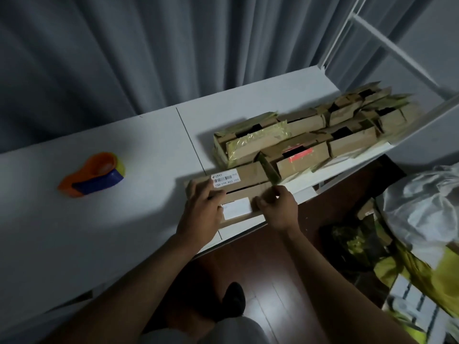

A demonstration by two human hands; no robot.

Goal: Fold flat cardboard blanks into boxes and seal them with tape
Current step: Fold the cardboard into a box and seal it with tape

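Note:
A brown cardboard box (248, 176) with two white labels lies at the near edge of the white table (124, 219). Its top flaps are folded down with a dark gap between them. My left hand (202, 209) lies over the box's left part, fingers spread on the flaps. My right hand (279, 207) is at the box's right end, fingers curled round the end of the near flap. An orange and blue tape dispenser (93, 176) with a yellow roll stands apart on the table to the left.
A pile of folded cardboard boxes (310, 137) with yellowish tape fills the table's right part. A white metal frame (387, 45) rises at the far right. White plastic bags (427, 207) and yellow-green packaging sit on the dark wooden floor at right. Grey curtains hang behind.

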